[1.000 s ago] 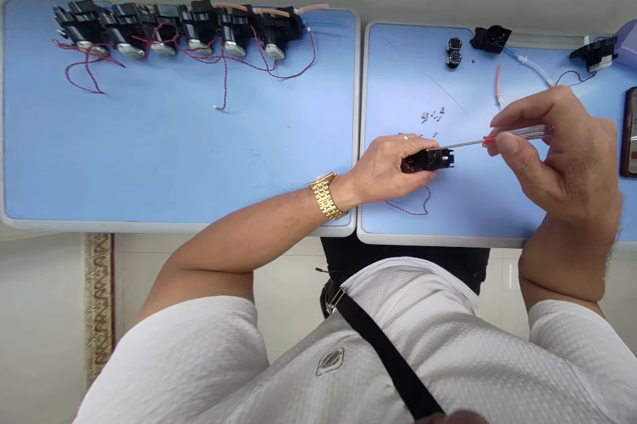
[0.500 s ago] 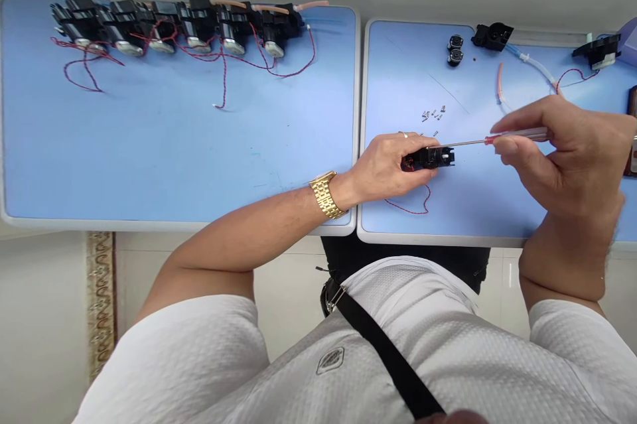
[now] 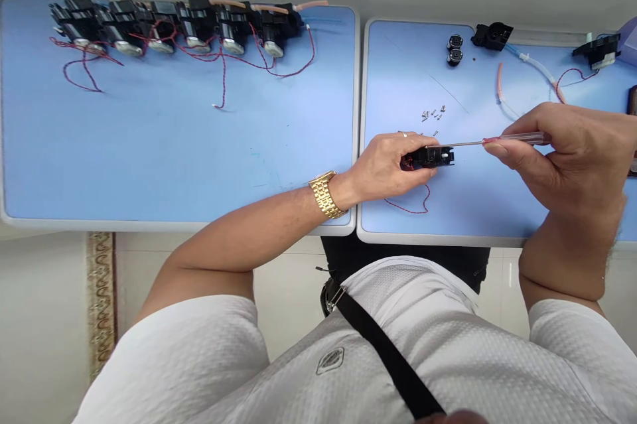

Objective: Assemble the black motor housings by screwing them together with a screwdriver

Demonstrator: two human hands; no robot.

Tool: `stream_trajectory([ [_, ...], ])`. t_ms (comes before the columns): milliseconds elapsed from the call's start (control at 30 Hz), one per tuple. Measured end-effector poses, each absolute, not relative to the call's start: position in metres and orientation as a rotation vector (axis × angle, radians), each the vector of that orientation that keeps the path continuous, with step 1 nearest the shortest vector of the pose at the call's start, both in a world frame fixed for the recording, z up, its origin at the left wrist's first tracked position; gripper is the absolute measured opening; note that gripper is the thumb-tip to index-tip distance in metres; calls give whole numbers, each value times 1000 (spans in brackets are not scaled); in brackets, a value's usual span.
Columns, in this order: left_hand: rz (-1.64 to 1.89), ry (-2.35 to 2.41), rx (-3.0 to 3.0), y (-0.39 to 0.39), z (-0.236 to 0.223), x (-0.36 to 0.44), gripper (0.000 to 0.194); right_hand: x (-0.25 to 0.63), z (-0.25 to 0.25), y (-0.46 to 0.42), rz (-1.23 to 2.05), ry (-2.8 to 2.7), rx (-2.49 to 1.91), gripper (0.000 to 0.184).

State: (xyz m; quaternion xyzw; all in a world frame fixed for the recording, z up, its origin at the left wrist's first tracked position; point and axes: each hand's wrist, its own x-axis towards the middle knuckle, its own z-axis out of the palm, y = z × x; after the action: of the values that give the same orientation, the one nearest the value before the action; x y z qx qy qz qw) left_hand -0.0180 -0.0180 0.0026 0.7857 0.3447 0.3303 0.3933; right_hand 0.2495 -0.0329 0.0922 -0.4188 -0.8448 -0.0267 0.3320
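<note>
My left hand (image 3: 393, 162) is closed around a small black motor assembly (image 3: 438, 156) on the right-hand table. A red twisted wire (image 3: 421, 211) trails from beneath that hand. Between thumb and fingers of my right hand (image 3: 562, 152) is a screwdriver (image 3: 520, 139) with a clear handle and thin metal shaft. The shaft lies nearly level, and its tip reaches the assembly's upper side by my left fingers; exactly what the tip touches is too small to tell. Just beyond the assembly lie several small screws (image 3: 432, 114).
Several black motor assemblies (image 3: 199, 26) with red wires line the back of the left table (image 3: 174, 145). On the right table (image 3: 398, 66) are two black cylindrical parts (image 3: 454, 50), a black housing (image 3: 492, 36), tubing (image 3: 537, 67) and another motor assembly (image 3: 597, 50). A gap separates the tables.
My right fingers have shifted on the screwdriver, the hand sitting slightly lower and the thumb further toward the shaft. My left hand and the motor assembly look unmoved.
</note>
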Motion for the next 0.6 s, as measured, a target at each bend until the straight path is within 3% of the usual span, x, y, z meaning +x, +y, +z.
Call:
stream_trajectory([
  [133,839,863,1993,-17,4,-18,31,250,96,-34,4,-2241,-1109,39],
  [367,819,883,1858,-17,2,-19,35,249,93,-34,57,-1877,-1198,11],
  [600,821,821,1896,-20,3,-18,35,254,80,-17,-134,-1979,-1221,11],
])
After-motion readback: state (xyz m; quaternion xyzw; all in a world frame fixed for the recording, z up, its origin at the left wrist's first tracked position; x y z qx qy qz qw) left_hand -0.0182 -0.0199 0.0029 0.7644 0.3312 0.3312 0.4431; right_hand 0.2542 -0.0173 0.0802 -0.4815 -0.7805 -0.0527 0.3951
